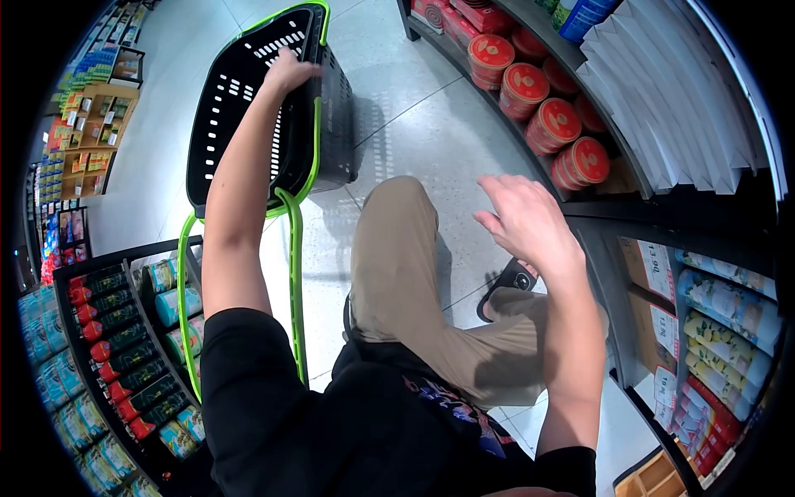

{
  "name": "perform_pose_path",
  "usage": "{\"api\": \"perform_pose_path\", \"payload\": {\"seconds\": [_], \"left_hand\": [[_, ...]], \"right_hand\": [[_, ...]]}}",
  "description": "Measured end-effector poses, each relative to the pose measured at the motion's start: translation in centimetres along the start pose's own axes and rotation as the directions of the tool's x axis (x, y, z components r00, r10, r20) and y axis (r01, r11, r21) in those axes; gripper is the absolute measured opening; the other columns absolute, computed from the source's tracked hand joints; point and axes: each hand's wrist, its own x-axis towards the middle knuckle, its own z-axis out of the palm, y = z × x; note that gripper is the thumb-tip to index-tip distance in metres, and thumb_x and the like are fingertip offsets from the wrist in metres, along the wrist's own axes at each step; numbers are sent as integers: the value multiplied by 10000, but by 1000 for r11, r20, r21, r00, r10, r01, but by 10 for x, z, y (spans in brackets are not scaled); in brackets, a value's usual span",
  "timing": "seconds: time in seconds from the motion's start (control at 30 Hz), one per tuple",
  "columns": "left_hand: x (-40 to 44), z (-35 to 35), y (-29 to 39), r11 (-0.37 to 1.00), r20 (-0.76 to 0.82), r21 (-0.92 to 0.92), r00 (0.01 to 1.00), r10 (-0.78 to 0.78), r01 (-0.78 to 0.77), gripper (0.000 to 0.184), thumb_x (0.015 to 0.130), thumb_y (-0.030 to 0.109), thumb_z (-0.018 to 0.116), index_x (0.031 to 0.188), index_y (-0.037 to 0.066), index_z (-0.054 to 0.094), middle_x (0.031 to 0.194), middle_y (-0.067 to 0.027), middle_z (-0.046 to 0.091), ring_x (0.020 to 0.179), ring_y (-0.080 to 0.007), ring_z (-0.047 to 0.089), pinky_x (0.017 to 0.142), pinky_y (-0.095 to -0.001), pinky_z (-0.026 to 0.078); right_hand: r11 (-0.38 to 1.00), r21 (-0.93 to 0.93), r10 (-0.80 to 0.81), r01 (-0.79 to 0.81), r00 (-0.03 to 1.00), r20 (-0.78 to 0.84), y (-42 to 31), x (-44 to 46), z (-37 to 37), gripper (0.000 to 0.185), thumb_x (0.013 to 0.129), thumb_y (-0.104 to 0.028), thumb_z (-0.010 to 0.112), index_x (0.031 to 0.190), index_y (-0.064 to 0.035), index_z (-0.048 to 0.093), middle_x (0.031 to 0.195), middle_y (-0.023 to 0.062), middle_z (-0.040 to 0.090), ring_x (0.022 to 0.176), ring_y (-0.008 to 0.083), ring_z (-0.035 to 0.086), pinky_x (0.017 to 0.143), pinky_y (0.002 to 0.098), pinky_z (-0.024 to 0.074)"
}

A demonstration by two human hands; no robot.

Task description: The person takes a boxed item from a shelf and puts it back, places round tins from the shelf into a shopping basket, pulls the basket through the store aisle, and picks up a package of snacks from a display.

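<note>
A black shopping basket (335,124) with a bright green rim stands on the floor ahead of me, its slotted walls visible inside. Its long green handle (296,273) extends back toward me, partly behind my left arm. Over the basket's far part is my left hand (290,74), thumb and fingers apart, slightly blurred, with nothing visible in it. Whether it touches the basket I cannot tell. My right hand (530,222) hovers beside my knee with thumb and fingers apart, holding nothing. Nearest to it on the low shelf are round red-lidded tubs (580,161).
Dark shelving (530,178) runs along the right, with white folded sheets (662,91) above the tubs. Packs with price tags (729,298) fill a lower right shelf. At left is a rack of canisters (124,356). My bent knee (397,248) is between my arms.
</note>
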Motion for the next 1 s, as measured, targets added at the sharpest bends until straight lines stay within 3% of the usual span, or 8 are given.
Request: {"api": "perform_pose_path", "payload": {"seconds": [0.13, 0.2, 0.27, 0.43, 0.57, 0.7, 0.83, 1.0], "left_hand": [[-27, 6, -10, 860, 379, -428, 919, -110, 279, 526, 728, 246, 752, 1126, -54, 582, 956, -164, 658, 824, -232, 657, 750, -365, 548], [-35, 6, -9, 857, 366, -436, 924, -111, 275, 473, 732, 230, 743, 1087, -48, 603, 938, -158, 661, 788, -227, 652, 734, -363, 546], [-51, 5, -4, 849, 351, -464, 932, -87, 254, 405, 734, 188, 730, 1047, -45, 623, 897, -149, 667, 753, -213, 651, 713, -355, 545], [-106, 0, 7, 856, 417, -469, 909, -3, 218, 331, 765, 108, 673, 1054, -45, 628, 860, -116, 673, 722, -185, 651, 717, -304, 539], [-148, -9, 2, 809, 470, -546, 879, 80, 219, 369, 757, 98, 662, 1098, -36, 611, 879, -113, 671, 748, -164, 649, 733, -299, 534], [-189, -14, 9, 922, 455, -386, 873, 177, 14, 425, 739, 114, 658, 1140, -16, 601, 884, -112, 672, 818, -183, 639, 818, -305, 497], [-218, -13, -6, 920, 517, -390, 820, 247, -31, 461, 716, 123, 664, 1154, -7, 599, 781, -117, 644, 718, -169, 614, 716, -308, 493], [-250, -29, -7, 911, 552, -384, 755, 354, -147, 577, 689, 77, 626, 1255, -10, 551, 807, -209, 634, 722, -276, 637, 715, -359, 498]], "right_hand": [[999, 17, -40, 40, 999, -5, 1, 7, 9, 256, 806, -196, 701, 955, -16, 596, 883, 156, 642, 917, 347, 622, 836, 462, 487], [998, 16, -64, 64, 998, -2, -1, 11, 9, 253, 803, -197, 703, 940, -14, 595, 873, 158, 643, 909, 349, 624, 832, 460, 489], [1000, -17, -20, 22, 993, 113, -6, 15, 6, 390, 821, -213, 703, 1146, -34, 582, 973, 146, 644, 987, 327, 595, 872, 435, 461], [999, -23, -32, 35, 992, 126, -6, 21, 9, 382, 829, -216, 699, 1147, -40, 579, 966, 147, 643, 980, 326, 595, 863, 436, 465], [999, -24, -37, 40, 992, 121, -4, 22, 10, 386, 833, -218, 697, 1152, -39, 574, 969, 146, 641, 984, 327, 594, 864, 438, 467], [999, -24, -34, 37, 993, 112, -1, 23, 9, 392, 831, -222, 698, 1155, -39, 575, 978, 145, 640, 993, 328, 593, 869, 437, 467], [999, 6, -53, 53, 996, 68, 2, 22, 6, 341, 825, -209, 693, 1095, -29, 589, 963, 150, 644, 977, 337, 607, 852, 446, 479], [998, 37, -45, 43, 998, 36, 5, 24, 9, 361, 822, -201, 684, 1128, -29, 600, 965, 173, 652, 996, 344, 604, 869, 458, 470]]}}
